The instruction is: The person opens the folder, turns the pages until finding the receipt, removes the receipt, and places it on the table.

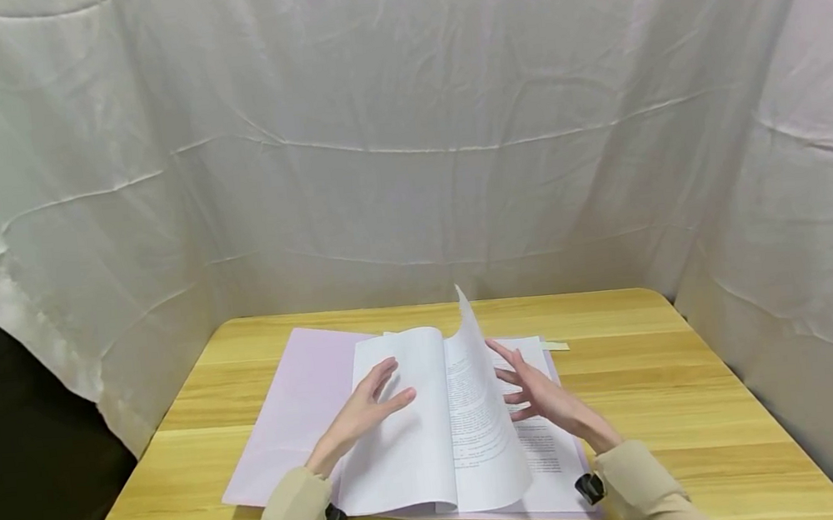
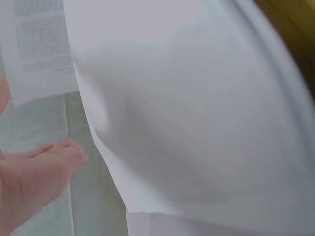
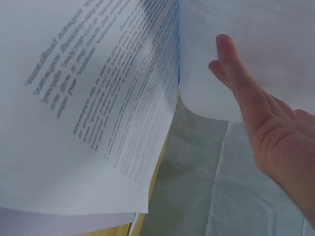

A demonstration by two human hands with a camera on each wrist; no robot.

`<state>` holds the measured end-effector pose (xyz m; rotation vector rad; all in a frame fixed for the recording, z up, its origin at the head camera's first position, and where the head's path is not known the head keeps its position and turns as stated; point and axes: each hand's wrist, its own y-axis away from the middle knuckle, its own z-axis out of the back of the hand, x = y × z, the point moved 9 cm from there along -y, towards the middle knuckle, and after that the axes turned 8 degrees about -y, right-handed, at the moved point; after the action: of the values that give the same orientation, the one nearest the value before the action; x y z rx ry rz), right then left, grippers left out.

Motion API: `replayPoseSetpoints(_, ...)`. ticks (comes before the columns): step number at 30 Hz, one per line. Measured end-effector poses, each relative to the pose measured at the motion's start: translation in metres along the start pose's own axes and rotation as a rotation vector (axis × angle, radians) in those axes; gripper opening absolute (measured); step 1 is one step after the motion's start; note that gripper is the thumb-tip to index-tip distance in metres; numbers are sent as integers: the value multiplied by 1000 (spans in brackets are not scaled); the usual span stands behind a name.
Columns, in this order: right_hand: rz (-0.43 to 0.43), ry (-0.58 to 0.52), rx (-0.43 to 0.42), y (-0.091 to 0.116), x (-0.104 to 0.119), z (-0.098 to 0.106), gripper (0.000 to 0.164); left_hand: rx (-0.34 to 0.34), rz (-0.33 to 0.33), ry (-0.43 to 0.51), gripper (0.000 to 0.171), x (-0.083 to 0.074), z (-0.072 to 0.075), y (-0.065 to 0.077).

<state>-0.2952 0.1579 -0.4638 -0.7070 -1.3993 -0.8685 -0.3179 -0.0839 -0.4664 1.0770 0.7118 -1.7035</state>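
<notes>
1. Evidently, you are leafing through a printed document; the step in hand appears to be turning one sheet from right to left.
2. Lilac folder point(image 1: 282, 428): lies spread open on the table point(image 1: 688, 418), with the document on top of it.
3. Raised sheet point(image 1: 478, 430): stands curved near the middle, its printed side facing left, between your two hands. A blank-looking page point(image 1: 423, 452) lies to its left, a printed page point(image 1: 544, 453) to its right.
4. Your left hand point(image 1: 363, 405): hovers over the blank-looking page, fingers loosely extended, grasping nothing.
5. Your right hand point(image 1: 549, 398): fingers spread beside the raised sheet, pinching nothing; whether the fingertips touch paper, you cannot tell.
6. Next move, by judgement: guide the raised sheet leftward with your right hand and smooth it flat, keeping your left clear of its fall.
</notes>
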Motion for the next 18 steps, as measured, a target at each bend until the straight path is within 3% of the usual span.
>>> replayPoseSetpoints(9,17,30,56,-8,-3,-10,64,99,-43,181,77,-9,-17,-6)
replayPoseSetpoints(18,6,107,52,-9,-5,-15,65,171,-64,285,68,-13,-33,-11)
